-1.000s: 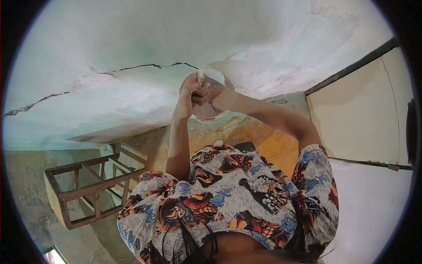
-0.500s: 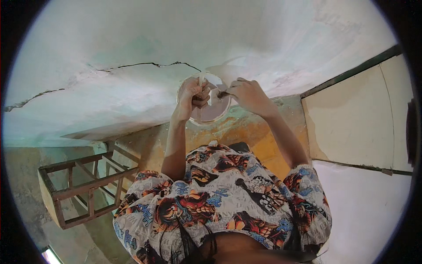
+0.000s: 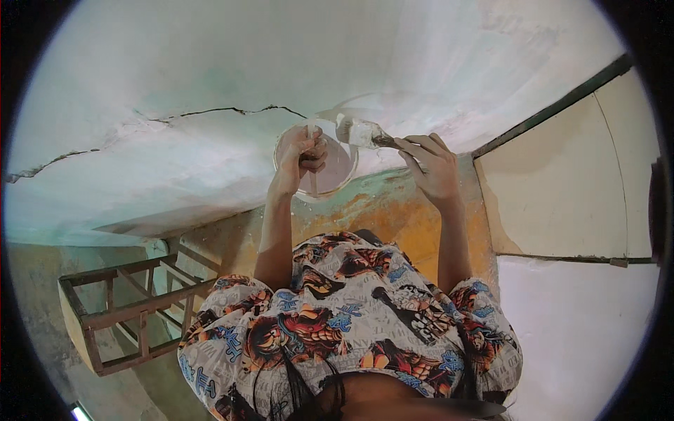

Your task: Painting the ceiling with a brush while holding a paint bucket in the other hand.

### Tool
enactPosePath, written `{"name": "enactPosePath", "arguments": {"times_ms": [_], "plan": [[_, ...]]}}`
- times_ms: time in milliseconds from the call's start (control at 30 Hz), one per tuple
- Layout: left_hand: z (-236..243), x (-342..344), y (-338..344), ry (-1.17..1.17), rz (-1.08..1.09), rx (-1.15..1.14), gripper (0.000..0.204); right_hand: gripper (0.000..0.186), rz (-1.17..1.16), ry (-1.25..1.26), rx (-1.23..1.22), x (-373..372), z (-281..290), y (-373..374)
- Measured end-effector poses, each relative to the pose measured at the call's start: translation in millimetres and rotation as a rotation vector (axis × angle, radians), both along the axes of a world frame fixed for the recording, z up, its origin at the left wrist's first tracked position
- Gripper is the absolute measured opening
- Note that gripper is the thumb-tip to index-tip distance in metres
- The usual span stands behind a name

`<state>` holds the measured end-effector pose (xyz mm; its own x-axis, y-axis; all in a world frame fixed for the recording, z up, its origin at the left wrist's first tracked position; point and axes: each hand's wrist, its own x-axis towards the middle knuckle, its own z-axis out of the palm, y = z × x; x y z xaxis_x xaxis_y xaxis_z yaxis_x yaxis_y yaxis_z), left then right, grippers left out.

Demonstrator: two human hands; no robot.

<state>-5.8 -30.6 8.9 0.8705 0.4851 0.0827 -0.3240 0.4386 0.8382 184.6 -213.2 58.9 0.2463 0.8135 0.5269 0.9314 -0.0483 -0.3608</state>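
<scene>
My left hand (image 3: 303, 154) grips a pale strip (image 3: 312, 184) that crosses a round white container (image 3: 338, 163), its interior pale greyish pink. Beside it, my right hand (image 3: 435, 172) holds a paintbrush (image 3: 360, 132) by the dark end of its handle with the fingertips. The brush's white-smeared head is raised near the container's upper right rim. Behind both hands lies a cracked white plastered surface (image 3: 210, 56), with a long dark crack (image 3: 232, 109) reaching toward the container.
A wooden slatted frame (image 3: 126, 312) is at the lower left. At the right are cream panels (image 3: 562, 196) edged by a dark strip (image 3: 551, 105), above a white surface (image 3: 576, 330). A stained yellow wall (image 3: 372, 210) shows behind my arms. My patterned shirt fills the lower middle.
My right hand has parted from my left and moved rightward, bringing the brush up and out to the container's right rim. My left hand still grips the pale strip.
</scene>
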Motion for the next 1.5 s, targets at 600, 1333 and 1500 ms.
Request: {"name": "enactPosePath", "arguments": {"times_ms": [600, 1333, 1500], "plan": [[-1, -14, -7, 0.008, 0.086, -0.036, 0.028, 0.023, 0.055, 0.205, 0.242, -33, -42, -15], [-14, -39, 0, 0.145, 0.176, -0.131, 0.025, 0.045, 0.065, 0.295, -0.188, -53, -113, -18], [-15, -44, -3, 0.15, 0.205, -0.158, 0.028, 0.043, -0.008, 0.491, -0.123, -67, -108, -9]]}}
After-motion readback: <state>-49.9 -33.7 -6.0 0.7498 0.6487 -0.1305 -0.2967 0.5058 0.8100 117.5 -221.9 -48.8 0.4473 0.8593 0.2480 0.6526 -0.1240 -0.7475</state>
